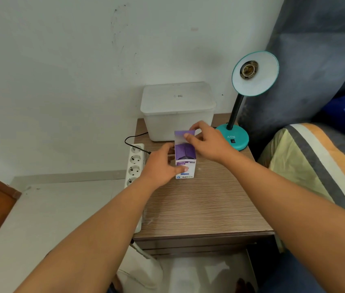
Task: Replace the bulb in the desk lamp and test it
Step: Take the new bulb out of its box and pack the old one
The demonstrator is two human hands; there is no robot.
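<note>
Bulb box [185, 154] stands mid-nightstand [199, 204], lamp [234, 138] at 2 o'clock, socket bare. Your left hand [161, 166] clamps its side; right hand [204, 142] pinches the top flap. Thin card, light, crushable: grip edges, expect fragile glass inside.

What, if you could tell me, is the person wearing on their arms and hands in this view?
Nothing shows on them: the left hand and right hand are bare, with no gloves, rings, watch or bracelet visible. Both forearms are uncovered right to the bottom frame edge, so no sleeves appear.
</note>
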